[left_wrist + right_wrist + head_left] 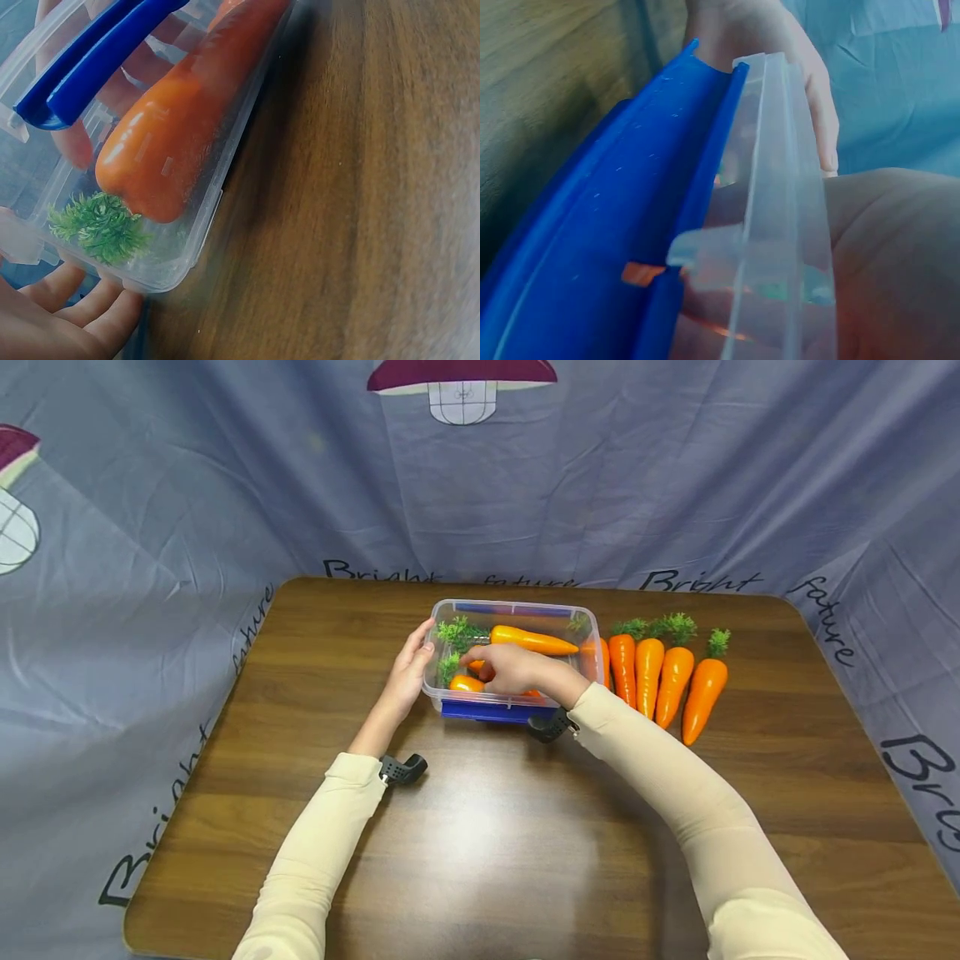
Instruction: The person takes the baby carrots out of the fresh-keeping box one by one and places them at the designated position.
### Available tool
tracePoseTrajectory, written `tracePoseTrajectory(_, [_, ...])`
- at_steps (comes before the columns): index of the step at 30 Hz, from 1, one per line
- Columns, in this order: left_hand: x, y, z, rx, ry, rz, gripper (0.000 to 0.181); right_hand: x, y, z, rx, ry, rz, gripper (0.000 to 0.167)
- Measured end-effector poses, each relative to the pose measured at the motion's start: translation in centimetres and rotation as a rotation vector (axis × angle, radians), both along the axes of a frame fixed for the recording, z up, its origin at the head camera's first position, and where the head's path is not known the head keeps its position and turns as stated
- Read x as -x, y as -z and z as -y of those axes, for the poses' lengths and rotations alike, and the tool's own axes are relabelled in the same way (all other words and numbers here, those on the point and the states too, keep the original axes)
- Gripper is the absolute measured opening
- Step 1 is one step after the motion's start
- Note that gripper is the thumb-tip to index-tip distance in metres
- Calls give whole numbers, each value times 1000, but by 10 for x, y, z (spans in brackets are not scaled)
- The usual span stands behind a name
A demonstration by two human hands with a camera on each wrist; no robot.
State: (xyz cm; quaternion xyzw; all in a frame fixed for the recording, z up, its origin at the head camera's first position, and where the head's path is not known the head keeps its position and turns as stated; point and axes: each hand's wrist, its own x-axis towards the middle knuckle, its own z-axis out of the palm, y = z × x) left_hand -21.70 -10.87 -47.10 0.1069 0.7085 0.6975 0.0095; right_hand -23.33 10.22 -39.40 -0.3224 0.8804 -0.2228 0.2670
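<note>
A clear plastic box [517,700] with a blue clip [487,712] along its front stands near the table's far edge. Inside, an orange carrot with a green leafy top [532,641] lies along the back. Another carrot [161,142] lies by the front wall, seen through the plastic. My left hand [408,670] rests against the box's left end, its fingers [94,311] touching the outside. Reaching in over the front rim, my right hand [510,668] has its fingers bent around a carrot [477,667], mostly hidden beneath the hand.
Several carrots [648,677] lie in a row on the wooden table [480,843], right of the box, leafy tops toward the back. The nearest one is close to the box's right wall. A grey-blue printed curtain [480,510] hangs behind and around the table.
</note>
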Motion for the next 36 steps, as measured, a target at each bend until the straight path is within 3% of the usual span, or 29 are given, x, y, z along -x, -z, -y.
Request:
tracePoseTrajectory(6, [-1,1,1,-7,7,-11,47,6,3,7,-62,-39,49,49])
tracePoseTrajectory(13, [-1,0,-1,-3,2,-5,47,12,12,9,-98,-85,43,50])
tracePoseTrajectory(28, [-1,1,-1,-14,6,-16,47,14,15,8,-43,-129,111,52])
tracePoseTrajectory(36, [-1,1,0,-3,-1,-6,47,13,15,5,21,-89,104,56])
